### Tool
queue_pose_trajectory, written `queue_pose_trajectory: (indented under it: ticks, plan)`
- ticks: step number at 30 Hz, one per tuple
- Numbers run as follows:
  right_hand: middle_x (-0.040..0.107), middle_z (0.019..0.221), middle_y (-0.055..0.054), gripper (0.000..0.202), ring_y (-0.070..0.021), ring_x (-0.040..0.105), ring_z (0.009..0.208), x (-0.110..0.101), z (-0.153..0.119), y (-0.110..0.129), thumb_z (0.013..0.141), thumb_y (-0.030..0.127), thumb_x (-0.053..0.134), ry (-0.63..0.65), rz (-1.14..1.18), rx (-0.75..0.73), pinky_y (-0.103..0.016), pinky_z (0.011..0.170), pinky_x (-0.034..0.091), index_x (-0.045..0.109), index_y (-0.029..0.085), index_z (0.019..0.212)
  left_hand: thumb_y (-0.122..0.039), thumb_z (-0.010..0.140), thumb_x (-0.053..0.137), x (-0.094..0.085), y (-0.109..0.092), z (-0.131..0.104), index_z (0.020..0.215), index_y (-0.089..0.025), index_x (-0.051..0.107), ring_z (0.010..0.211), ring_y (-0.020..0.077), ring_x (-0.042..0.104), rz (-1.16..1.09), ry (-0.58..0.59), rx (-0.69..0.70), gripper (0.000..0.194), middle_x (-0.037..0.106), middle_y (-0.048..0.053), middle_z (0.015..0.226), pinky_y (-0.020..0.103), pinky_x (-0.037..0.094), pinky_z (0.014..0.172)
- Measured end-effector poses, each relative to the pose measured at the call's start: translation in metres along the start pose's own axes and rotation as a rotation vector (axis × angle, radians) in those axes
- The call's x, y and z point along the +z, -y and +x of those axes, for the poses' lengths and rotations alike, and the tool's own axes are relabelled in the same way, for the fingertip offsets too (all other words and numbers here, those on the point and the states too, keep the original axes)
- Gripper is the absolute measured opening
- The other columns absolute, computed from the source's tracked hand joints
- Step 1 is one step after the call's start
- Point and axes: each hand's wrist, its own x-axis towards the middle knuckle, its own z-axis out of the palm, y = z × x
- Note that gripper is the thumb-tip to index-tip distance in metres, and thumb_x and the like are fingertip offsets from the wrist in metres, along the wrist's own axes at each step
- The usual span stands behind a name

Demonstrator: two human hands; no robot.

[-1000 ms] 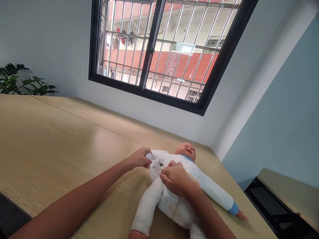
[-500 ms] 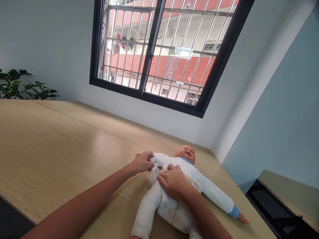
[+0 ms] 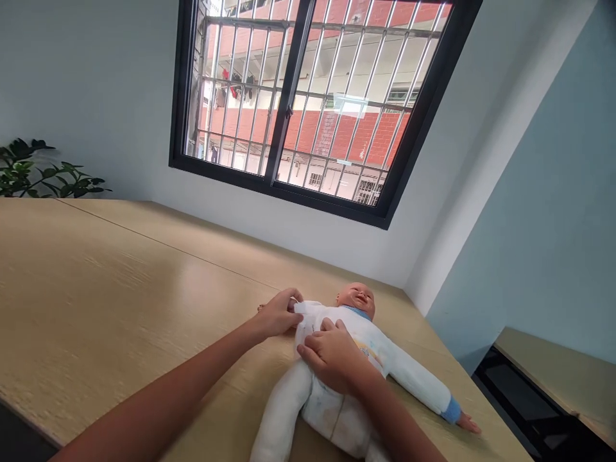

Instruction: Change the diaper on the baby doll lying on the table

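Observation:
A baby doll point(image 3: 414, 378) in a white outfit with blue cuffs and collar lies on its back, its head pointing away from me. Around its hips is a white diaper point(image 3: 332, 414), worn over the clothing. My left hand point(image 3: 279, 314) is beside the doll's waist, thumb and fingers closed on the white side tab of the diaper. Across the doll's belly, my right hand point(image 3: 332, 356) has its fingers curled on the diaper's upper front edge, and it hides part of that edge.
The wooden table point(image 3: 120, 289) reaches to the wall under a barred window point(image 3: 283, 115). A leafy plant point(image 3: 48, 170) stands behind the table's far left edge. At the lower right is a lower piece of furniture point(image 3: 553, 372) with a dark front.
My left hand has lifted slightly, and the white side piece beside the waist now lies flatter and spread against the doll. My right hand stays on the front, shifted slightly left.

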Motion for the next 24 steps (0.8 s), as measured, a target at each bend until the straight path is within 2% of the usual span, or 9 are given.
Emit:
queue_pose_trajectory:
  ticks: [3,5,7,9,10,14,17,20,24]
  plan:
    - [0.070,0.093,-0.005,0.019,-0.0221,0.056,0.092,0.000,-0.005,-0.007,0.094,0.033,0.052,-0.182,0.177,0.022,-0.038,0.083,0.039,0.066,0.020,0.091,-0.017,0.073,0.058,0.015,-0.018,0.000,0.098,-0.018,0.051,0.059,0.0095,0.046,-0.044,-0.001,0.133,0.026,0.051,-0.006,0.067,0.020,0.032,0.054]
    - [0.068,0.109,-0.008,0.020,-0.0219,0.057,0.103,-0.005,-0.013,-0.016,0.092,0.028,0.053,-0.328,0.327,0.029,-0.037,0.091,0.042,0.066,0.019,0.103,-0.019,0.074,0.057,0.019,-0.027,-0.003,0.098,-0.018,0.052,0.061,0.0099,0.046,-0.024,-0.028,0.174,0.025,0.050,-0.006,0.066,0.020,0.032,0.054]
    - [0.065,0.119,-0.009,0.024,-0.0213,0.057,0.112,-0.012,-0.026,-0.025,0.093,0.026,0.049,-0.408,0.419,0.059,-0.036,0.098,0.042,0.067,0.018,0.107,-0.020,0.074,0.058,0.017,-0.033,-0.007,0.090,-0.017,0.052,0.060,0.0099,0.044,0.051,-0.076,0.159,0.018,0.048,-0.006,0.064,0.020,0.029,0.054]
    - [0.065,0.121,-0.008,0.027,-0.0215,0.056,0.116,-0.016,-0.041,-0.030,0.094,0.026,0.047,-0.383,0.436,0.126,-0.036,0.102,0.042,0.070,0.020,0.108,-0.022,0.074,0.059,0.013,-0.035,-0.010,0.075,-0.017,0.049,0.057,0.0093,0.040,0.128,-0.101,0.124,0.011,0.045,-0.006,0.059,0.021,0.026,0.052]
    - [0.065,0.122,-0.008,0.028,-0.0218,0.056,0.117,-0.017,-0.047,-0.031,0.095,0.027,0.047,-0.341,0.429,0.155,-0.037,0.103,0.042,0.070,0.021,0.110,-0.024,0.074,0.058,0.011,-0.035,-0.010,0.068,-0.017,0.046,0.056,0.0090,0.039,0.143,-0.100,0.111,0.015,0.043,-0.006,0.058,0.022,0.024,0.051]
    - [0.059,0.135,-0.004,0.036,-0.0228,0.048,0.128,-0.008,-0.058,-0.024,0.097,0.032,0.046,-0.201,0.380,0.154,-0.041,0.111,0.035,0.063,0.026,0.129,-0.026,0.076,0.054,0.016,-0.037,-0.005,0.060,-0.017,0.044,0.056,0.0095,0.039,0.133,-0.100,0.136,0.021,0.043,-0.005,0.056,0.023,0.024,0.052]
    - [0.060,0.133,-0.004,0.035,-0.0244,0.050,0.125,0.001,-0.052,-0.016,0.097,0.028,0.046,-0.159,0.288,0.135,-0.044,0.108,0.036,0.063,0.029,0.128,-0.022,0.071,0.055,0.033,-0.042,-0.001,0.057,-0.016,0.044,0.057,0.0100,0.038,0.196,-0.110,0.192,0.019,0.042,-0.004,0.056,0.024,0.023,0.054]
    - [0.058,0.134,-0.011,0.032,-0.0293,0.049,0.123,0.008,-0.047,-0.009,0.095,0.027,0.046,-0.153,0.143,0.209,-0.049,0.104,0.038,0.068,0.025,0.119,-0.018,0.066,0.054,0.058,-0.047,-0.004,0.055,-0.016,0.043,0.057,0.0105,0.036,0.280,-0.075,0.222,0.016,0.043,-0.004,0.054,0.026,0.021,0.054]
    - [0.030,0.155,-0.019,0.037,-0.0397,0.028,0.141,0.017,-0.051,-0.006,0.093,0.029,0.048,-0.175,0.050,0.366,-0.060,0.111,0.023,0.066,0.022,0.124,-0.014,0.064,0.053,0.079,-0.053,-0.014,0.052,-0.016,0.044,0.055,0.0106,0.035,0.346,-0.098,0.226,0.015,0.043,-0.003,0.052,0.027,0.021,0.055]
